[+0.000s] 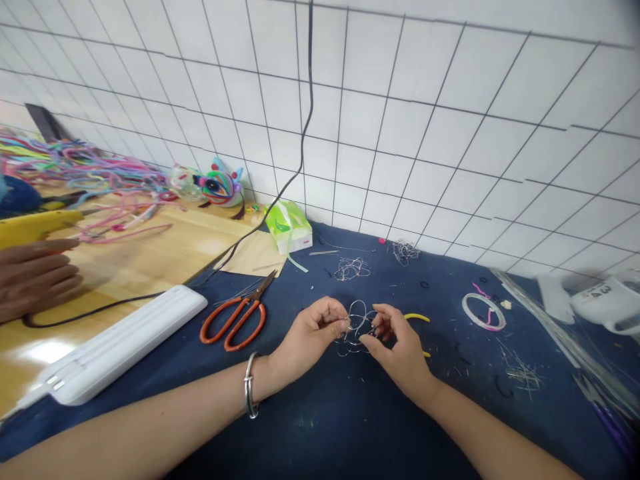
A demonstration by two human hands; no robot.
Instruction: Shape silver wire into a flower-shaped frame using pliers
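Between my two hands is a piece of thin silvery wire [358,308] bent into several round loops. My left hand [320,327], with a bangle on its wrist, pinches the wire between thumb and forefinger. From the other side my right hand [397,340] grips it with curled fingers. Yellow-handled pliers [417,318] lie partly hidden behind my right hand. Orange-handled scissors [234,321] rest to the left of my left hand, blades pointing away. Just beyond my hands lies another tangle of looped wire [352,269] on the dark blue cloth [320,413].
A white power strip [125,340] lies at left, with a black cable crossing. Behind stands a green tissue pack [289,227]. On the right are a tape roll [483,311], wire scraps [523,373] and a white cup [607,300]. Another person's hand [37,277] is at far left.
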